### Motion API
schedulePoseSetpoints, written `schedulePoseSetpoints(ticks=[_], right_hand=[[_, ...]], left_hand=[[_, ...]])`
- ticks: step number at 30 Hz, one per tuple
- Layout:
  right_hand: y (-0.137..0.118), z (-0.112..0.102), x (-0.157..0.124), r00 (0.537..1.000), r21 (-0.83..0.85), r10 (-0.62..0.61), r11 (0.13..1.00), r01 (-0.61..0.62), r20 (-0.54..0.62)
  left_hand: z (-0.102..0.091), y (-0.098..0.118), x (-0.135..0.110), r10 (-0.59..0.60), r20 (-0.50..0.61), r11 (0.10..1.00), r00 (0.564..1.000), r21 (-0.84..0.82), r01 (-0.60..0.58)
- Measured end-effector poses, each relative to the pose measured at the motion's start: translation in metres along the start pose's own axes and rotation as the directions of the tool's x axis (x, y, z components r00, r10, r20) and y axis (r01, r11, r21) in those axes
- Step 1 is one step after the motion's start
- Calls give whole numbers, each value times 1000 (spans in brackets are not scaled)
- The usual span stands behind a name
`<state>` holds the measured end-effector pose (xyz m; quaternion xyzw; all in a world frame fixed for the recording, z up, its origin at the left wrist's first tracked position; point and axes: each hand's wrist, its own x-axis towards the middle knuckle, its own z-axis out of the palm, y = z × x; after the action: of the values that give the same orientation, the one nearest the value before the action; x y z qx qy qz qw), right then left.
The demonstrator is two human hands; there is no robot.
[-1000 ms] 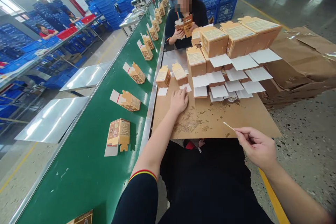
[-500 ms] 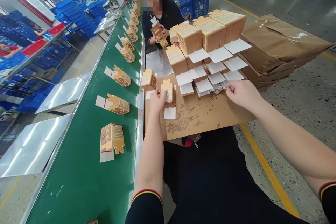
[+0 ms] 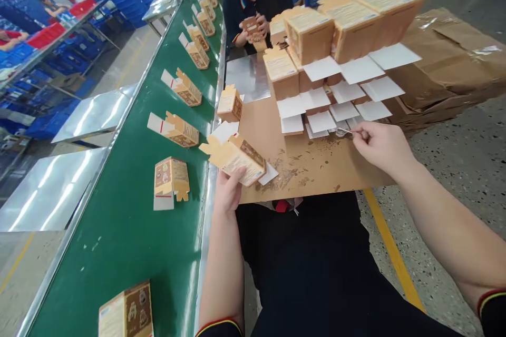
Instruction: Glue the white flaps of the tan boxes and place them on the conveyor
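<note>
My left hand [image 3: 229, 189] grips a small brown-and-cream cardboard box [image 3: 247, 160] by its lower side. The box is tilted over the cardboard sheet, its tabbed flaps pointing left and a white flap sticking out at right. Between the closed fingers of my right hand [image 3: 381, 145] is a thin, shiny tool with a rounded end [image 3: 342, 131], too small to name surely. It lies close to the lowest white flaps of the stacked boxes [image 3: 310, 37]. Another open box [image 3: 230, 103] stands just beyond my left hand.
A green conveyor belt [image 3: 130, 253] on the left carries several similar boxes, among them a near one [image 3: 128, 310]. Brown specks dot the cardboard sheet [image 3: 312, 174]. Flat brown cartons [image 3: 454, 63] are piled at right. Across the table a co-worker [image 3: 256, 5] handles a box.
My left hand has lifted the box off the sheet, tipped it and drawn it nearer. Boxes on the belt have moved towards me. My right hand keeps its hold on the thin tool.
</note>
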<state>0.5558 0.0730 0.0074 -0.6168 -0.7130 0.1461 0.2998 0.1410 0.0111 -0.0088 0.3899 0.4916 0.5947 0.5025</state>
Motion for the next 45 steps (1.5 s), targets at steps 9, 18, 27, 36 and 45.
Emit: schedulePoseSetpoints(ticks=[9, 18, 27, 36, 45], right_hand=[[-102, 116, -82, 949, 327, -291, 915, 238, 123], [-110, 147, -84, 880, 228, -443, 887, 402, 170], [-95, 97, -105, 936, 390, -346, 872, 296, 62], [-101, 67, -111, 944, 455, -313, 859, 235, 104], [-90, 55, -112, 979, 486, -202, 859, 164, 27]], left_hand=[[15, -28, 2, 66, -44, 990, 997, 130, -60], [19, -28, -3, 80, -33, 977, 996, 201, -72], [24, -38, -25, 155, -51, 883, 987, 456, -115], [36, -50, -24, 176, -58, 864, 983, 487, -126], [-66, -11, -26, 380, -500, 888, 778, 432, -156]])
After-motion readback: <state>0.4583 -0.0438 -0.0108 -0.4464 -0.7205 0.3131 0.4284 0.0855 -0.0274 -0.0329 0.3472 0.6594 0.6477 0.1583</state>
